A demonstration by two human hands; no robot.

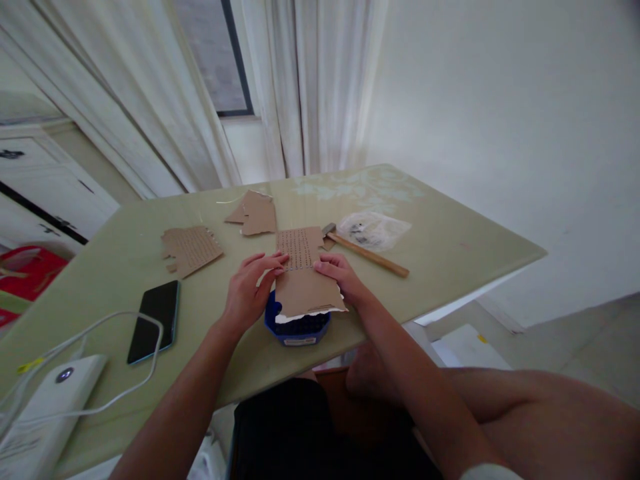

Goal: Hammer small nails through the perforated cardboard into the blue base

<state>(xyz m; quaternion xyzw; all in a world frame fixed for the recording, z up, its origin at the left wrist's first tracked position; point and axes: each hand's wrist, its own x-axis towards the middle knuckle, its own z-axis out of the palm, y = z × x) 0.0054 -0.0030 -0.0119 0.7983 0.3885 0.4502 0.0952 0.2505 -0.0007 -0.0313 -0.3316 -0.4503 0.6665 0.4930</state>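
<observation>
A piece of brown cardboard (307, 291) with rows of small holes or dots across its upper half and a torn white lower edge lies over a blue tray-like container (300, 339). My right hand (343, 275) grips the cardboard's right edge, thumb on top. At the left edge, my left hand (254, 285) has its fingers on the cardboard, thumb and fingertips close together near a row of dots. Whether something small is between those fingertips is too fine to see. The cardboard hides most of the container's inside.
A hammer (370, 255) with a wooden handle and a clear plastic bag (373, 230) lie at the right. Dotted cardboard (193, 250) and cardboard scraps (257, 213) are farther left. A phone (155, 320), a white power strip (60, 407) and a looping cable (159, 347) occupy the near left.
</observation>
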